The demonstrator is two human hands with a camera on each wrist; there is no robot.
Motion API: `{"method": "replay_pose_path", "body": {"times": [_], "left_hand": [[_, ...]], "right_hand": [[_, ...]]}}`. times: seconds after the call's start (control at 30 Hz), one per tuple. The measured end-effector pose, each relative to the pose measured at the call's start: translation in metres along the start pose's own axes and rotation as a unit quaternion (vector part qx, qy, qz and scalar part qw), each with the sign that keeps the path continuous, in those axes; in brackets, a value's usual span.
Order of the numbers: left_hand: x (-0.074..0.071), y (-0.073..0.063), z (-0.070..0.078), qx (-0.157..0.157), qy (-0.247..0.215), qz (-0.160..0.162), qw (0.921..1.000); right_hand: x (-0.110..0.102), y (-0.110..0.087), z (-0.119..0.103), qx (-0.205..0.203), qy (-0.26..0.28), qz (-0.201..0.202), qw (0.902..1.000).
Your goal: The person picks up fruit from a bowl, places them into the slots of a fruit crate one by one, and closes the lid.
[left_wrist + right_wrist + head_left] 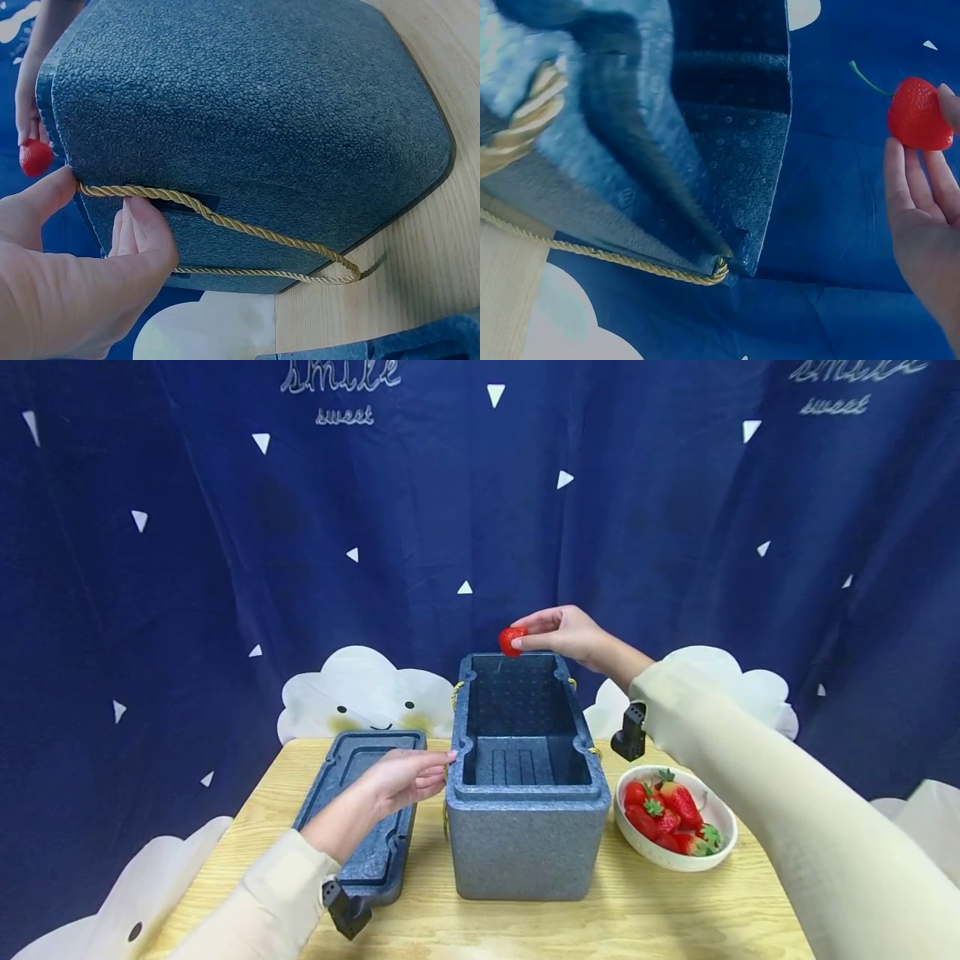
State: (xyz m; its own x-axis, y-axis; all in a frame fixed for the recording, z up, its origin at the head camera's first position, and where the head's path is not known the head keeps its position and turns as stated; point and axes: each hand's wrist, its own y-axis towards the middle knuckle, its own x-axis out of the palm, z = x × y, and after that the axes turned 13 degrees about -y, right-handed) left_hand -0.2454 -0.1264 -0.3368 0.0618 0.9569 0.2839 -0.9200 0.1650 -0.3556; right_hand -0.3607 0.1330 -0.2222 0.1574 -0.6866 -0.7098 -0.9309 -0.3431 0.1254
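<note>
Over the far end of the grey-blue foam box, my right hand pinches a red strawberry between thumb and fingertips. A thin green stem sticks out from the strawberry in the right wrist view. My left hand touches the box's left rim with its fingertips, its fingers loosely extended. In the left wrist view, the left hand lies by a twisted gold rope handle on the box's side. The box stands without its lid, and its visible floor is ribbed and bare.
The box's lid lies on the wooden table to the left, under my left forearm. A white bowl with several strawberries stands right of the box. Behind hangs a dark blue curtain, with cloud-shaped cushions before it.
</note>
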Motion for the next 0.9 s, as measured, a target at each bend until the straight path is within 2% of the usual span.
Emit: {"method": "replay_pose_path", "body": {"times": [0.33, 0.6, 0.9], "left_hand": [[0.002, 0.003, -0.002, 0.002, 0.010, -0.003, 0.9999], [0.005, 0.003, -0.002, 0.009, 0.015, -0.003, 0.9998], [0.002, 0.002, -0.004, 0.019, 0.006, 0.002, 0.9998]], "right_hand": [[-0.002, 0.011, 0.000, 0.011, 0.029, 0.015, 0.9994], [-0.008, 0.019, 0.001, 0.022, 0.081, 0.029, 0.9961], [0.003, 0.031, -0.002, 0.013, 0.133, 0.014, 0.9909]]}}
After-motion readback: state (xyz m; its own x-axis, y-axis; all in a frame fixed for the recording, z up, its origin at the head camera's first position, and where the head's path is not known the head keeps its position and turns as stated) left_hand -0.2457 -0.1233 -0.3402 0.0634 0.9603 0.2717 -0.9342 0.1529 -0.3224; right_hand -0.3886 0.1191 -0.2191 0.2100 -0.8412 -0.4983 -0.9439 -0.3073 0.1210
